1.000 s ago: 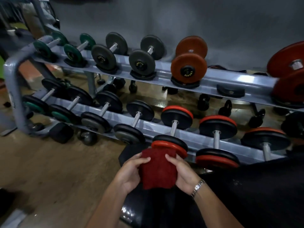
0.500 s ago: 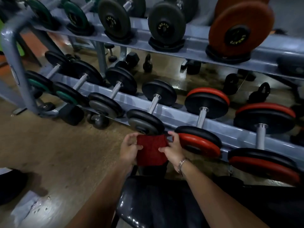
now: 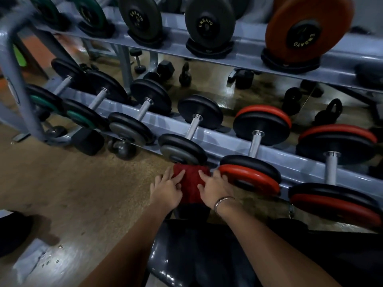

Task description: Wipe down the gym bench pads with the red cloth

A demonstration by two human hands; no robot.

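The red cloth (image 3: pixel 191 184), a nubbly terry rectangle, lies draped over what seems to be the narrow far end of the bench, though that dark part is hard to make out. Your left hand (image 3: pixel 165 190) and right hand (image 3: pixel 216 190) flank it, both with fingers spread flat and pressing its side edges, gripping nothing. Nearer you, the glossy black vinyl bench pad (image 3: pixel 186 257) shows between your forearms. A thin metal bracelet (image 3: pixel 223 200) circles your right wrist. Just beyond the cloth, the grey-blue steel rack (image 3: pixel 228 142) carries round rubber dumbbells (image 3: pixel 182 149) with chrome handles on its lower tier, some red-rimmed, and larger grey and orange ones above.
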